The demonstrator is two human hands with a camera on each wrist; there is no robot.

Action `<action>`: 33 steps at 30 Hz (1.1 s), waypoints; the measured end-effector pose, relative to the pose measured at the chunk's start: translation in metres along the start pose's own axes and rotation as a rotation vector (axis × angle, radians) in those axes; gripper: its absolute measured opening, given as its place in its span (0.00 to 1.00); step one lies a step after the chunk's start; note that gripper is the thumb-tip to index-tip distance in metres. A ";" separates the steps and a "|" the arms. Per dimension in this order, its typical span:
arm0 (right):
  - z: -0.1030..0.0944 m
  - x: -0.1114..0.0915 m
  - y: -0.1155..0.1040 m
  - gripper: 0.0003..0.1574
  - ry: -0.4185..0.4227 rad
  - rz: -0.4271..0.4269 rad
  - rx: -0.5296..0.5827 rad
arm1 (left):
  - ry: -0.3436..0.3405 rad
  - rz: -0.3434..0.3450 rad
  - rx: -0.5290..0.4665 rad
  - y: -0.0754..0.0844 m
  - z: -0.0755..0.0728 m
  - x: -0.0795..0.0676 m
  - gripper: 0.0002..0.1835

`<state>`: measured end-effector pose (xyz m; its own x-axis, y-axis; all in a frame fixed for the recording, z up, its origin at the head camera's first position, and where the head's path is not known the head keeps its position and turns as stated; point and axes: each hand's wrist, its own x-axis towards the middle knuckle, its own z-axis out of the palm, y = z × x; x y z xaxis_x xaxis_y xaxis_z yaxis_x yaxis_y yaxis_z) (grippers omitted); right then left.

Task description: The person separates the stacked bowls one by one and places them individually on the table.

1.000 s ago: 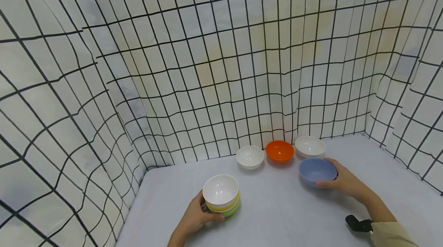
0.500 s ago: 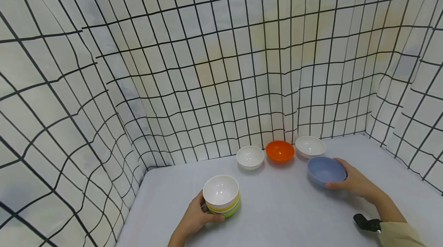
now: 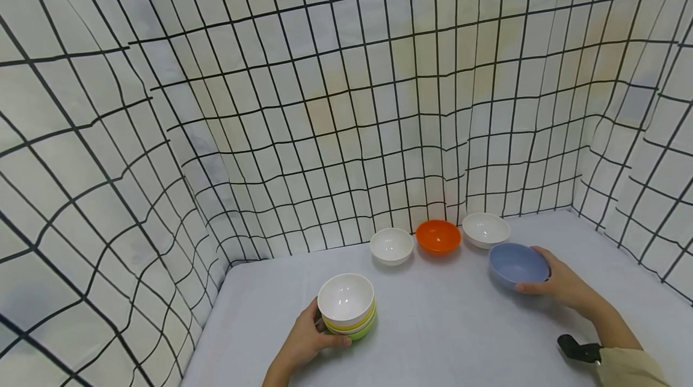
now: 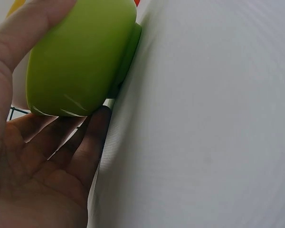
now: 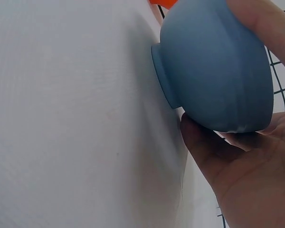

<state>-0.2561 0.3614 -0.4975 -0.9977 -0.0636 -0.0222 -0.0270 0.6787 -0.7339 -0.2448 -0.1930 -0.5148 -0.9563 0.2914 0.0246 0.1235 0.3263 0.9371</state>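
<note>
My left hand (image 3: 304,339) grips a stack of nested bowls from its left side, thumb in front and fingers behind. On top of the stack is a white bowl (image 3: 345,300), with a yellow bowl (image 3: 357,325) below it and a green bowl (image 4: 80,61) at the bottom. Over on the right, my right hand (image 3: 563,281) holds a blue bowl (image 3: 518,265) by its right side, thumb on the near side. The blue bowl's foot is close over the tablecloth in the right wrist view, and its mouth faces up.
Along the back stand a white bowl (image 3: 391,247), an orange bowl (image 3: 438,236) and another white bowl (image 3: 485,230). The blue bowl is just in front of the right-hand white one. A white curtain with black grid lines (image 3: 325,134) encloses the white-covered table (image 3: 433,333).
My right hand has moved the blue bowl to the right and slightly back, away from the orange bowl. My left hand and the stack have stayed in place.
</note>
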 end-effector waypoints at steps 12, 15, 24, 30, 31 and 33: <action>-0.002 0.002 0.001 0.73 -0.002 0.040 0.013 | 0.004 0.001 0.005 0.000 0.000 0.000 0.58; -0.003 0.002 0.001 0.73 -0.001 0.039 0.021 | 0.004 0.003 0.003 -0.001 0.000 0.000 0.57; -0.003 0.002 0.002 0.73 -0.006 0.048 0.044 | 0.002 0.010 -0.001 -0.001 0.000 0.000 0.58; -0.003 0.002 0.002 0.73 -0.006 0.051 0.054 | 0.001 0.008 -0.002 0.000 0.000 0.000 0.58; -0.002 0.002 0.002 0.73 -0.006 0.050 0.056 | 0.001 0.007 -0.002 0.000 0.000 0.000 0.58; -0.002 0.002 0.003 0.73 -0.004 0.048 0.056 | 0.001 0.007 -0.002 0.001 0.001 0.000 0.58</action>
<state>-0.2586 0.3648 -0.4983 -0.9976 -0.0348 -0.0605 0.0244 0.6388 -0.7690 -0.2441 -0.1923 -0.5144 -0.9556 0.2929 0.0312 0.1294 0.3226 0.9377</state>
